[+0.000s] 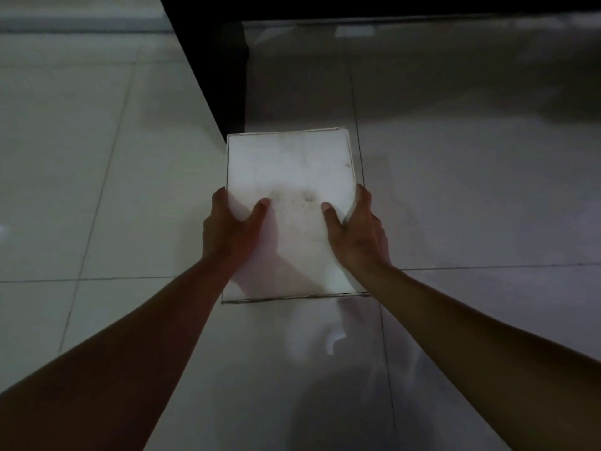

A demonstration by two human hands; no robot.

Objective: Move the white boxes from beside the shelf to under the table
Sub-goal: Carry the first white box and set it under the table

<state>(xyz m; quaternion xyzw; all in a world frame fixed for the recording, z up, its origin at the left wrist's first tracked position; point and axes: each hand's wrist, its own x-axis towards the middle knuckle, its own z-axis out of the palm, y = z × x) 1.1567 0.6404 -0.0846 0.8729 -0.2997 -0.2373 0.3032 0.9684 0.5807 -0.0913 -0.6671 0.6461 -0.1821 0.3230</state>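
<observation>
both hands (pixel 294 227) outstretched, clasping white box (pixel 292 177).

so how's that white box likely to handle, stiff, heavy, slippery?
The white box probably handles stiff: its edges look straight under both hands. The left hand and right hand clamp its sides, suggesting modest weight. Smudged, matte-looking cardboard seems unlikely to slip.

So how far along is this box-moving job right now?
Nothing shows as finished: no boxes sit under the dark table in view. In hand is one white box, gripped at its sides by the left hand and right hand above the tiled floor. Left: setting it underneath; any other boxes are out of view.
</observation>
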